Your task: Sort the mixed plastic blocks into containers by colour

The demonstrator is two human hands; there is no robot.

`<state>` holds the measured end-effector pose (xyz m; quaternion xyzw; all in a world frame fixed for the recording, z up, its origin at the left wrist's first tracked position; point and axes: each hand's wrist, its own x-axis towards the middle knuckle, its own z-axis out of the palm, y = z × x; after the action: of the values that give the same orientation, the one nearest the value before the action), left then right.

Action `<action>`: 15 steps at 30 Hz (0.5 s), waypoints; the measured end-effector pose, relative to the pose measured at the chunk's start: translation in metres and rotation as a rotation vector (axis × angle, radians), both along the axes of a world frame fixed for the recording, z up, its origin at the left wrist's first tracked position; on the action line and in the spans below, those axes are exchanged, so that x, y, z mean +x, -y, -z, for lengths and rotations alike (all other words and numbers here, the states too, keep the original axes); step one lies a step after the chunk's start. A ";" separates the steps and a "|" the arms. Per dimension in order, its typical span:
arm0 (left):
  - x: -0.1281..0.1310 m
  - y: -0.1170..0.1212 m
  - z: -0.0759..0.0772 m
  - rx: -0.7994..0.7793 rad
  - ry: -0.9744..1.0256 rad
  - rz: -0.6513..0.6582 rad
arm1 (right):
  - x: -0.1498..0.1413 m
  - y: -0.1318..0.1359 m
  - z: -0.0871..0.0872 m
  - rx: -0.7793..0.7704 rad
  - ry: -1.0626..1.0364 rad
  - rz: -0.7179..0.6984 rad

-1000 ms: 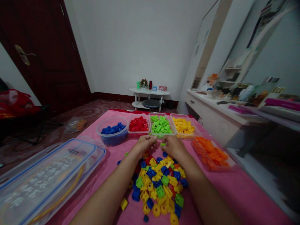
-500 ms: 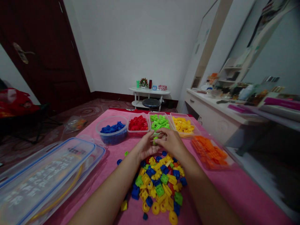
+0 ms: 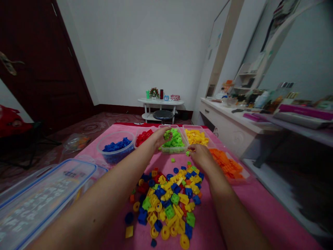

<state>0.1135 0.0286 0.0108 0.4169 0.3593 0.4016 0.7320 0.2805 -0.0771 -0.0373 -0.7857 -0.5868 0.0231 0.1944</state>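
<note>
My left hand [image 3: 161, 137] reaches over the left edge of the clear box [image 3: 173, 150] of light green building blocks [image 3: 175, 137]; its fingers are apart and nothing shows in them. Just right of that box, low over the pink cloth, my right hand [image 3: 201, 153] has its fingers closed on a small green building block [image 3: 187, 153]. Another green block [image 3: 173, 160] lies alone on the cloth in front of the box. Between my forearms spreads a mixed pile of yellow, blue, green and red blocks [image 3: 166, 205].
Around the green box stand containers of blue [image 3: 118, 144], red [image 3: 143, 136], yellow [image 3: 197, 137] and orange blocks [image 3: 226, 164]. A blue-rimmed clear lidded box [image 3: 65, 180] lies at the left. A white dresser [image 3: 231, 121] is to the right, a stool [image 3: 163, 115] beyond the table.
My hands were together above the pile near a green block and have parted. The left has moved forward over the green box, the right to the right. The view has shifted slightly.
</note>
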 end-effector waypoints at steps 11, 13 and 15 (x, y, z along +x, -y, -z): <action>-0.012 0.042 0.062 1.098 -0.727 0.194 | -0.014 0.000 0.027 -0.035 0.038 0.078; -0.014 0.049 0.075 1.183 -0.798 0.229 | -0.014 -0.002 0.025 0.008 -0.005 0.076; -0.016 0.052 0.085 1.227 -0.842 0.255 | -0.014 -0.005 0.021 0.073 -0.132 0.030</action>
<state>0.0977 -0.0238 -0.0740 0.9063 0.2696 0.2485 0.2099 0.2669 -0.0720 -0.0584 -0.7837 -0.5611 0.0507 0.2615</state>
